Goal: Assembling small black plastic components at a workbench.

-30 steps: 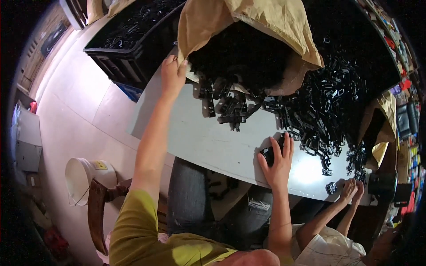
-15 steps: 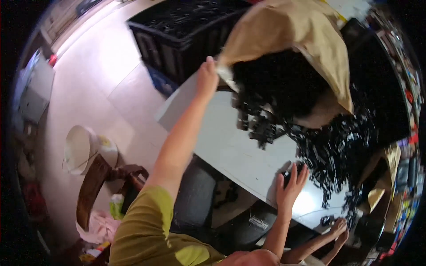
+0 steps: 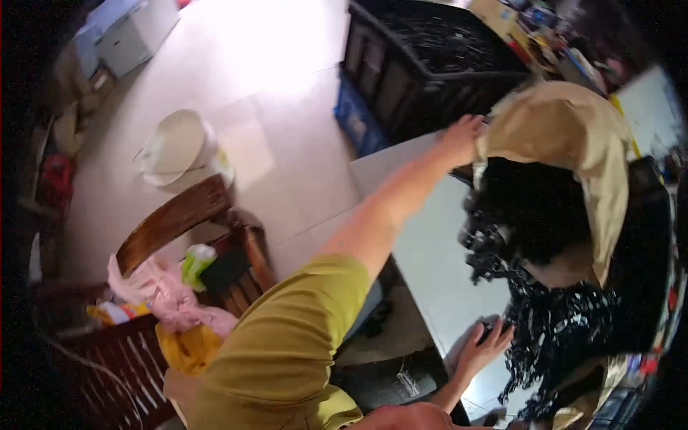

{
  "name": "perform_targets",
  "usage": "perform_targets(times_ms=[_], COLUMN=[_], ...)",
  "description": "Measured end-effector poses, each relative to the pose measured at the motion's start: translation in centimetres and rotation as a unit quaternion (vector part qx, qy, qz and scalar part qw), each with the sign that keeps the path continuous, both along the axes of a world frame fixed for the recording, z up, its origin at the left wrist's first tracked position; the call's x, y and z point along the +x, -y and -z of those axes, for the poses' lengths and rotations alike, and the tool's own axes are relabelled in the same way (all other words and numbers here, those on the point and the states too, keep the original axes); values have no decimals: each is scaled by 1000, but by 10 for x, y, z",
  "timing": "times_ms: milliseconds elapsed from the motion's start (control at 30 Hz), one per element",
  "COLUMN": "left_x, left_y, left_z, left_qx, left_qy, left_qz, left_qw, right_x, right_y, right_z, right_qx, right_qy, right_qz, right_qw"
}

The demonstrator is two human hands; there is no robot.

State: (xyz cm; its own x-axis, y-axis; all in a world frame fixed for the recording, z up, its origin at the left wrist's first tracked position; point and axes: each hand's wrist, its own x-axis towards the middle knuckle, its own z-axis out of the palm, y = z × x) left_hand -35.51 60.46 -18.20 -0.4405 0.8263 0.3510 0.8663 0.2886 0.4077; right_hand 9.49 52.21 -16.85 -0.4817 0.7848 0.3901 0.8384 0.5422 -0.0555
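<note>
A large brown paper bag [image 3: 609, 186] lies on its side on the white table [image 3: 423, 251], its mouth toward me. My left hand [image 3: 464, 136] is closed on the left edge of the bag's mouth, the arm stretched out. Small black plastic pieces [image 3: 552, 322] spill out of the bag into a heap on the tabletop. My right hand [image 3: 484, 351] rests at the heap's near left edge with fingers spread. Something dark shows between its thumb and fingers, apparently more pieces or shadow. The inside of the bag is too dark to make out.
Beyond the table stands a black crate [image 3: 430, 79] full of black pieces, above a blue crate [image 3: 358, 115]. A white bucket [image 3: 179, 147] is on the floor at left. A wooden chair [image 3: 172, 222] holds a pink cloth or bag [image 3: 165, 290]. Another paper bag [image 3: 613, 376] lies lower right.
My view has swung, so everything sits further right and the chair shows more fully. My left hand keeps its hold on the bag. The other person's hands at lower right are no longer clearly visible.
</note>
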Motion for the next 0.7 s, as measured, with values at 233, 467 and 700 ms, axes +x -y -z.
perform_targets(times_ms=[233, 467, 700], left_x=[20, 17, -24], left_y=[-16, 4, 95], left_z=[-23, -10, -12], left_qx=[70, 240, 313], left_qy=[113, 46, 123], left_qz=[-26, -34, -137], left_qw=[991, 969, 932], right_x=[1, -2, -7], right_y=[5, 6, 6], right_z=[-13, -17, -11], right_qx=[-44, -48, -51], right_qy=[-46, -60, -77], right_qz=[10, 19, -3], right_qw=[998, 997, 996])
